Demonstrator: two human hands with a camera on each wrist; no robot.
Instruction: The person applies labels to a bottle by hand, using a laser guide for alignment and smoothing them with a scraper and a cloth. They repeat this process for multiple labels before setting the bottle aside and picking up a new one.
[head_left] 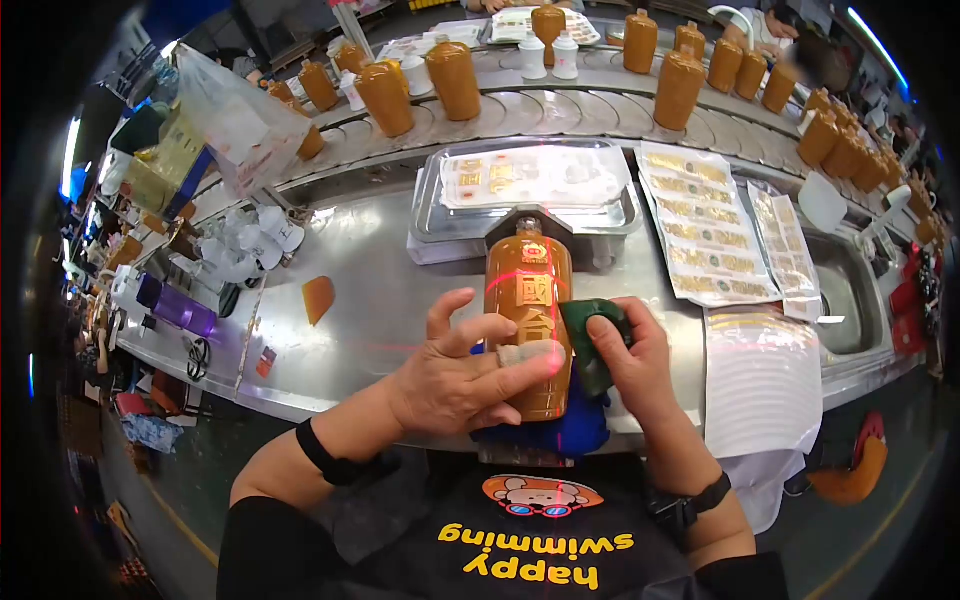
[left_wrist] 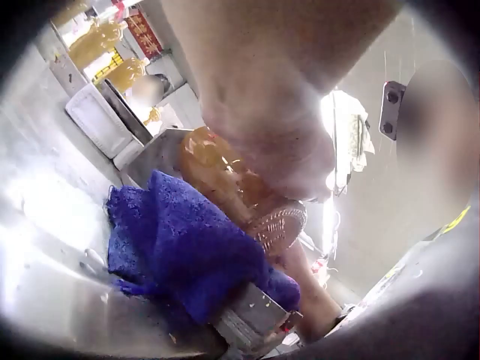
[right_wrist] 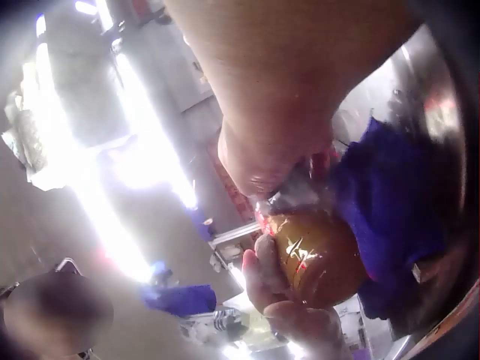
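An orange ceramic bottle (head_left: 527, 290) with a gold label lies on a blue cloth (head_left: 560, 430) at the near edge of the steel counter (head_left: 380, 300), neck pointing away from me. My left hand (head_left: 470, 375) lies over its lower body, one taped finger across the label. In the right wrist view its fingers (right_wrist: 285, 300) curl round the bottle's base (right_wrist: 319, 259). My right hand (head_left: 630, 360) pinches a dark green cloth (head_left: 590, 330) against the bottle's right side. The left wrist view shows the bottle (left_wrist: 225, 180) resting on the blue cloth (left_wrist: 180, 247).
A steel tray (head_left: 430, 215) of label sheets stands just beyond the bottle. More label sheets (head_left: 705, 230) lie to the right, beside a sink (head_left: 845, 290). White paper (head_left: 760, 380) hangs over the near right edge. A curved conveyor (head_left: 560, 105) behind carries several orange bottles. White caps (head_left: 250, 245) lie at the left.
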